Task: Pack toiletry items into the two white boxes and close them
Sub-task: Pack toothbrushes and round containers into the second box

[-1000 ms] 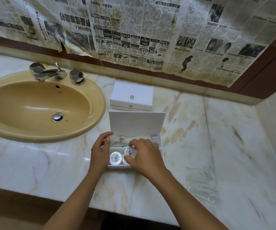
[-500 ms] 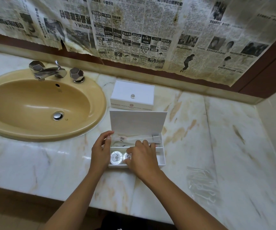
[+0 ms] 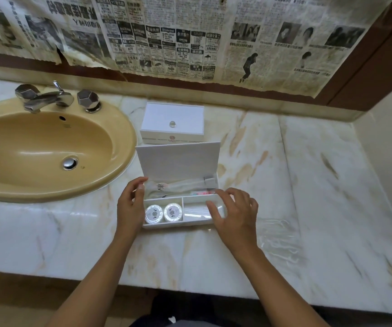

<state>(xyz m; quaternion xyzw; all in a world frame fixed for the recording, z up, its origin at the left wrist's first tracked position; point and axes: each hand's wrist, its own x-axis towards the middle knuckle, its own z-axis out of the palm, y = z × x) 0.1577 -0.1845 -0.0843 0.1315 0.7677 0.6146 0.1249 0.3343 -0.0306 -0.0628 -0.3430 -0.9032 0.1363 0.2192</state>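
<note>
back box (image 3: pixel 172 123) sitting shut already | front box (image 3: pixel 178 161) lid standing open, two round soaps (image 3: pixel 164 213) and wrapped bits lying inside | left hand (image 3: pixel 130 206) bracing its side, right hand (image 3: pixel 234 213) hovering loose-fingered, gripping nothing | guessing only closing's left

A bathroom vanity, likely in a hotel or guest room. A pale marble countertop (image 3: pixel 308 185) holds an oval mustard-yellow sink (image 3: pixel 37 147) with a chrome faucet (image 3: pixel 46 99) and faceted chrome knobs. Yellowed newspaper sheets (image 3: pixel 190 36) cover the wall above, inside a dark brown frame. Two white amenity boxes sit on the counter, one closed (image 3: pixel 172 123), one open (image 3: pixel 178 204) with wrapped toiletries.
</note>
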